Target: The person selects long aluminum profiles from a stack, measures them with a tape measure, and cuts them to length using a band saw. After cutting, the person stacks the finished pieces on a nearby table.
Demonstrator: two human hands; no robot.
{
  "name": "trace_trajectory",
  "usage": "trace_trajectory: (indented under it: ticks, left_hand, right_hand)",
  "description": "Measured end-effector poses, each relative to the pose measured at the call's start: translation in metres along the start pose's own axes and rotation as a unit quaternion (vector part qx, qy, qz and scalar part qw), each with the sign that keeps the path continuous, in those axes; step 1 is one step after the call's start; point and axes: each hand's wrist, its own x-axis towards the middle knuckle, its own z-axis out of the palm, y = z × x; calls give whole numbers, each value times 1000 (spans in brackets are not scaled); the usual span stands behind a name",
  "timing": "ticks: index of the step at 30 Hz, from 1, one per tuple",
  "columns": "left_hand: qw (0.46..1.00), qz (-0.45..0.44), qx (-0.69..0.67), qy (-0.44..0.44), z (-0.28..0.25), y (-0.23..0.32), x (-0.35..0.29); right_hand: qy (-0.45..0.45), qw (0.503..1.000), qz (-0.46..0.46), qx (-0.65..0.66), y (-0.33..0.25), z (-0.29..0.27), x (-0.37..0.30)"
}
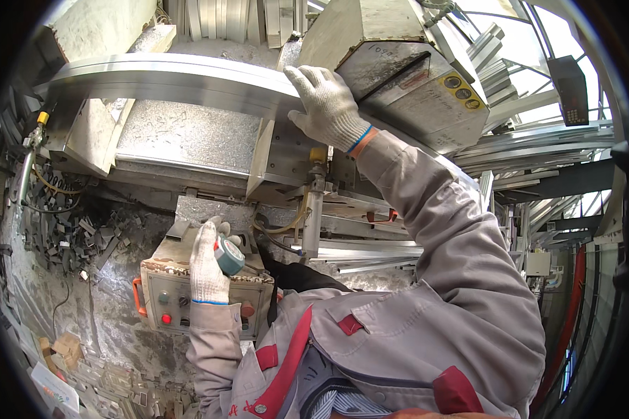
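The right hand (325,101), gloved and half open, lies against the right-hand end of a long aluminium profile (168,77), fingers and thumb parted; whether it truly grips cannot be told. The profile's long axis runs left to right across the machine, stretching leftward from that hand. The left hand (210,269) is farther from it, nearer the body, closed around a tape measure (229,257) above the control box (220,290).

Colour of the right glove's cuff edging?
Blue: the cuff edging on the right glove, shown best in the head view.
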Motion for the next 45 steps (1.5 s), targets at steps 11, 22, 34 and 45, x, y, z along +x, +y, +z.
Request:
trace_trajectory:
  ticks: [11, 22, 34, 45]
  left_hand:
    - [992, 90, -86, -32, -90, -3, -144]
    - [990, -2, -125, 66, -21, -77, -210]
    - [987, 41, -52, 147, -45, -115, -254]
    - [980, 112, -112, 121, -71, -133, -277]
  right_hand:
    - [82, 993, 78, -31, 184, -178, -47]
    - [257, 963, 79, 14, 92, -235, -143]
    - [-66, 968, 102, 218, 64, -25, -68]
    - [-152, 974, 166, 5, 53, -9, -58]
